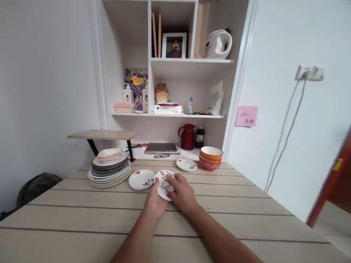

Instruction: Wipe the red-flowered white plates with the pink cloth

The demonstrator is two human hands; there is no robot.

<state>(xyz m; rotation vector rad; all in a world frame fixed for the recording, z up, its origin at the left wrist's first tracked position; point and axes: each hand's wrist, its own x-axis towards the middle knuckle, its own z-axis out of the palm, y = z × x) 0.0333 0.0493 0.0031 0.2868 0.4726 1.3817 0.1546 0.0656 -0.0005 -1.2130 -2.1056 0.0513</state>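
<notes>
My left hand [157, 202] grips a small white plate [161, 177] with red flowers, its thumb over the rim and the other fingers hidden underneath. The plate is tilted above the table. In my right hand [183, 192] a crumpled pale cloth [168, 185] is pinched and pressed against the plate's face. Just left of it lie stacked flowered plates [139, 179]. Farther back, a smaller pair of flowered plates [186, 164] rests on the table.
A tall stack of plates [109, 177] stands at the left by a raised wooden shelf [102, 134]. Stacked bowls [210, 158] sit at the back right. Behind are a laptop [161, 147], glasses [161, 156], a red jug [188, 137] and a dark bottle [200, 137].
</notes>
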